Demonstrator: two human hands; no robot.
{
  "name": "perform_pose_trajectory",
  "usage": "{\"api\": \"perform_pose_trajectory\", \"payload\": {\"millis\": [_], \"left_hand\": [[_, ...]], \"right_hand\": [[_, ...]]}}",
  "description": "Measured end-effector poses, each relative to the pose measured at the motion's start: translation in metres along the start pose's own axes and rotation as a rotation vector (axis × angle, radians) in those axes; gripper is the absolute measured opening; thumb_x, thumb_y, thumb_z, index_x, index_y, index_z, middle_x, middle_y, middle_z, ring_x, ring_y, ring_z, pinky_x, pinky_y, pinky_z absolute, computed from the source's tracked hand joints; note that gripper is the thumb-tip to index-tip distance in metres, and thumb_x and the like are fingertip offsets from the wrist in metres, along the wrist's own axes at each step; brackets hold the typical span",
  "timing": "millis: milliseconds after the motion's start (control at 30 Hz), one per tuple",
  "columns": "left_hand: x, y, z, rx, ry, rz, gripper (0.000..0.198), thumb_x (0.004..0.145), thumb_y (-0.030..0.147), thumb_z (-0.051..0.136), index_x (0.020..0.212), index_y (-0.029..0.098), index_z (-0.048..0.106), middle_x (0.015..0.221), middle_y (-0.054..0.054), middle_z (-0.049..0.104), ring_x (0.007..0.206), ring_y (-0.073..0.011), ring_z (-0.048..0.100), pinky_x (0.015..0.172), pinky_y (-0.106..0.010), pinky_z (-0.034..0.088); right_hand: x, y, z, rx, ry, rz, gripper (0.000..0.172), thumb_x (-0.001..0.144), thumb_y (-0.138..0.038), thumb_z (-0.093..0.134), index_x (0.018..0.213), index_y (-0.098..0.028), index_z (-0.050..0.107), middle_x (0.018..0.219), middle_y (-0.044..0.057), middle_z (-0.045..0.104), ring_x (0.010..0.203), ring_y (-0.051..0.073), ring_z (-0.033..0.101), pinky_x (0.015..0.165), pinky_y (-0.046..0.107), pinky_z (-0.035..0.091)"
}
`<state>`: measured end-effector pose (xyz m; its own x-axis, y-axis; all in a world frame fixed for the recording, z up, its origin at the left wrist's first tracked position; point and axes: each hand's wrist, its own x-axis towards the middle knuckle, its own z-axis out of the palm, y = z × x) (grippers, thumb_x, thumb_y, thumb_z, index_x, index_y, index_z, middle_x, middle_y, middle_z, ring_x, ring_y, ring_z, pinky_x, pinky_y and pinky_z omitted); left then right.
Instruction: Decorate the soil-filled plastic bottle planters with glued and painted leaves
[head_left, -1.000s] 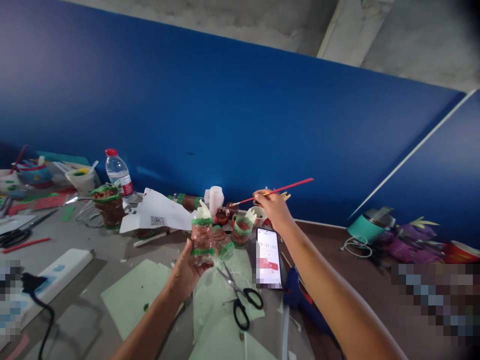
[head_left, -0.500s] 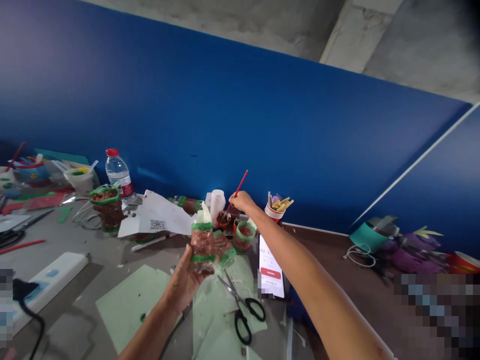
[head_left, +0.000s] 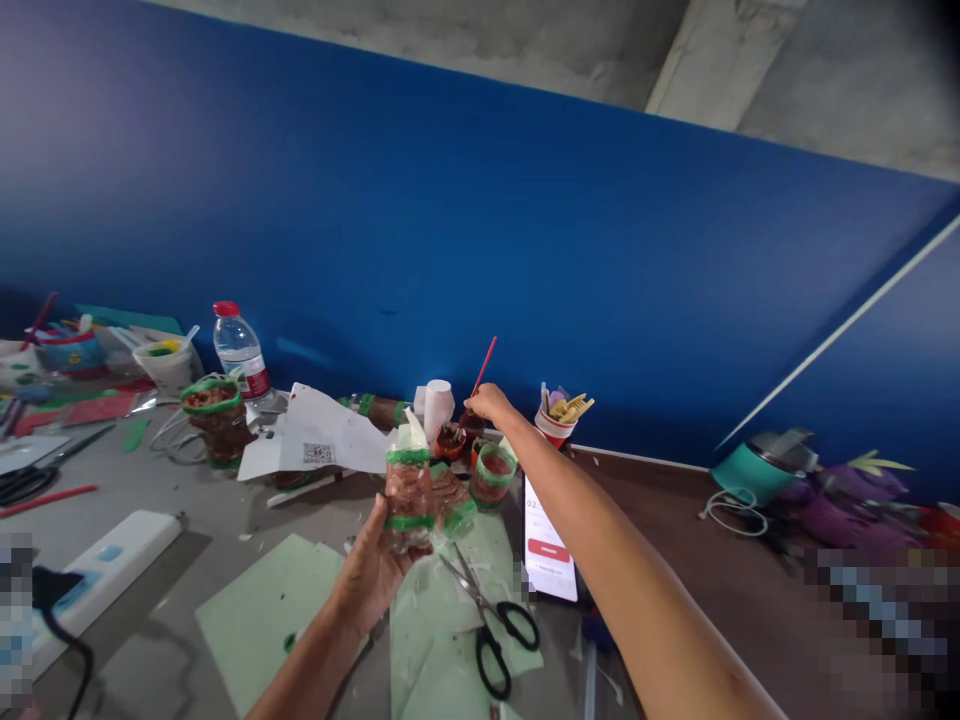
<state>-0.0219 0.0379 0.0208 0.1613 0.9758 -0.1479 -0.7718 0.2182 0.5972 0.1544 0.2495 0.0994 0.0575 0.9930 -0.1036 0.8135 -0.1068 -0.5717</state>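
Note:
My left hand (head_left: 375,560) is wrapped around a cut clear plastic bottle piece (head_left: 410,485), coated brown with green bands near its top and bottom. My right hand (head_left: 491,402) reaches far forward, gripping a red-handled paintbrush (head_left: 487,360). The brush tip is hidden behind the fingers, close to a dark cup (head_left: 472,424). Left of that cup stands a small pot smeared with brown paint (head_left: 450,440). A green-rimmed plastic cup (head_left: 492,475) stands below my right wrist. Another brown and green piece (head_left: 452,500) lies behind the held one.
Black-handled scissors (head_left: 491,620) lie on pale green sheets (head_left: 427,640). A lit phone (head_left: 550,550) is beside my right forearm. A water bottle (head_left: 241,350), a brown-painted container (head_left: 217,420) and a power strip (head_left: 112,570) are at left. A cup of plastic cutlery (head_left: 557,420) stands behind the phone.
The paintbrush has tipped more upright, and its lower end has shifted right from the brown paint pot toward the dark cup. My left hand keeps its hold. The view has shifted slightly.

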Motion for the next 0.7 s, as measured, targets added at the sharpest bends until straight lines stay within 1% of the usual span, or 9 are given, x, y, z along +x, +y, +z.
{"api": "perform_pose_trajectory", "payload": {"millis": [100, 200, 333, 367, 400, 433, 500, 600, 700], "left_hand": [[0.001, 0.001, -0.001, 0.002, 0.011, 0.002, 0.036, 0.069, 0.043, 0.075, 0.092, 0.016, 0.066, 0.081, -0.005, 0.072, 0.064, -0.0168, 0.064, 0.057, -0.031, 0.056], [0.003, 0.001, -0.004, -0.003, 0.012, 0.02, 0.033, 0.072, 0.042, 0.074, 0.092, 0.017, 0.066, 0.081, -0.004, 0.072, 0.066, -0.018, 0.066, 0.058, -0.032, 0.057], [0.005, -0.001, -0.004, -0.004, -0.002, 0.024, 0.034, 0.072, 0.043, 0.073, 0.092, 0.017, 0.067, 0.078, -0.004, 0.073, 0.063, -0.0187, 0.066, 0.057, -0.033, 0.058], [0.005, -0.001, -0.004, -0.006, -0.005, 0.017, 0.034, 0.072, 0.043, 0.073, 0.092, 0.016, 0.067, 0.078, -0.005, 0.073, 0.063, -0.019, 0.066, 0.057, -0.033, 0.058], [0.005, -0.001, -0.004, -0.01, -0.01, 0.008, 0.035, 0.072, 0.043, 0.073, 0.093, 0.016, 0.067, 0.079, -0.005, 0.073, 0.064, -0.0195, 0.067, 0.056, -0.034, 0.058], [0.005, -0.002, -0.003, -0.018, -0.015, 0.003, 0.035, 0.072, 0.044, 0.072, 0.093, 0.016, 0.068, 0.079, -0.006, 0.073, 0.065, -0.0199, 0.067, 0.056, -0.034, 0.058], [0.005, -0.002, -0.003, -0.033, -0.025, 0.003, 0.035, 0.073, 0.044, 0.071, 0.093, 0.015, 0.068, 0.081, -0.006, 0.073, 0.067, -0.0206, 0.067, 0.055, -0.033, 0.058], [0.005, -0.001, -0.002, -0.036, -0.029, 0.011, 0.033, 0.075, 0.043, 0.069, 0.092, 0.015, 0.068, 0.081, -0.007, 0.073, 0.067, -0.0207, 0.068, 0.055, -0.033, 0.058], [0.004, 0.0, 0.0, -0.025, -0.012, 0.035, 0.03, 0.077, 0.042, 0.067, 0.092, 0.016, 0.068, 0.082, -0.006, 0.073, 0.066, -0.0204, 0.068, 0.055, -0.033, 0.058]], "right_hand": [[-0.006, 0.003, -0.006, 0.007, 0.091, -0.006, 0.03, 0.089, -0.031, 0.059, 0.115, -0.015, 0.057, 0.114, 0.009, 0.06, 0.098, 0.022, 0.061, 0.082, 0.039, 0.052], [-0.023, 0.007, -0.017, 0.04, 0.239, -0.044, 0.03, 0.085, -0.029, 0.062, 0.107, -0.008, 0.062, 0.105, 0.015, 0.066, 0.1, 0.027, 0.062, 0.085, 0.037, 0.048], [-0.071, 0.015, -0.036, 0.1, 0.459, -0.179, 0.039, 0.089, -0.026, 0.048, 0.126, -0.013, 0.049, 0.126, 0.013, 0.057, 0.116, 0.021, 0.054, 0.098, 0.032, 0.04], [-0.089, 0.018, -0.04, 0.127, 0.496, -0.241, 0.039, 0.088, -0.026, 0.048, 0.126, -0.014, 0.05, 0.124, 0.012, 0.059, 0.112, 0.019, 0.056, 0.096, 0.031, 0.041], [-0.107, 0.022, -0.043, 0.221, 0.518, -0.368, 0.037, 0.086, -0.024, 0.05, 0.121, -0.011, 0.053, 0.115, 0.013, 0.063, 0.104, 0.019, 0.06, 0.092, 0.031, 0.044], [-0.127, 0.026, -0.044, 0.307, 0.495, -0.463, 0.034, 0.084, -0.023, 0.05, 0.116, -0.011, 0.055, 0.105, 0.011, 0.066, 0.095, 0.019, 0.062, 0.087, 0.031, 0.047], [-0.165, 0.038, -0.041, 0.393, 0.341, -0.533, 0.026, 0.084, -0.026, 0.051, 0.106, -0.015, 0.06, 0.092, 0.006, 0.068, 0.083, 0.017, 0.064, 0.078, 0.03, 0.049], [-0.213, 0.059, -0.028, 0.315, 0.044, -0.489, 0.016, 0.081, -0.023, 0.055, 0.092, -0.018, 0.066, 0.085, 0.003, 0.069, 0.08, 0.016, 0.063, 0.075, 0.028, 0.048], [-0.238, 0.078, -0.013, 0.21, -0.055, -0.431, 0.015, 0.08, -0.02, 0.055, 0.089, -0.018, 0.068, 0.086, 0.004, 0.068, 0.078, 0.016, 0.061, 0.071, 0.026, 0.047]]}}
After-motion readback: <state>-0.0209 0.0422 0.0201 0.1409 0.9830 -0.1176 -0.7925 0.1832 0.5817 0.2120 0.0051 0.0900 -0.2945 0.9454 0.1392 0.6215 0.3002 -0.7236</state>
